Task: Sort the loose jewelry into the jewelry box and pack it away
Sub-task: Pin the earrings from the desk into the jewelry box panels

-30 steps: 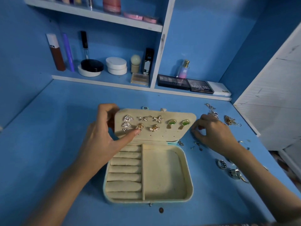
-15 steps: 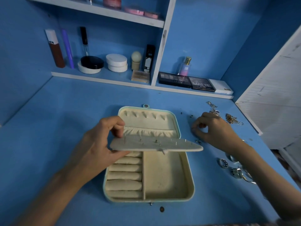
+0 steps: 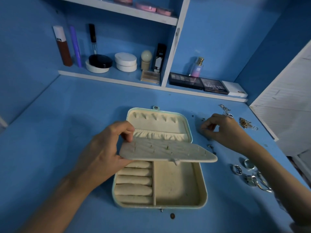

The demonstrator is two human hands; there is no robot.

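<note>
An open cream jewelry box (image 3: 202,190) lies on the blue table, its lid (image 3: 158,122) flat behind it. My left hand (image 3: 104,148) grips the left end of the earring panel (image 3: 168,152) and holds it level over the box, so the earring posts point up. The earrings themselves are hidden under it. My right hand (image 3: 222,126) is on the table to the right of the lid, its fingertips pinched together over small dark pieces; what they hold is too small to see. Silver rings (image 3: 249,175) and chains (image 3: 245,122) lie loose at the right.
A shelf unit at the back holds makeup bottles (image 3: 63,46), compacts (image 3: 126,62), palettes (image 3: 198,83) and a perfume bottle (image 3: 197,67). A white slatted panel (image 3: 289,115) stands at the right table edge. A small brown stud (image 3: 172,215) lies in front of the box.
My left hand has folded the earring panel down from upright to level, so its earring face now points down. My right hand has moved slightly back on the table.
</note>
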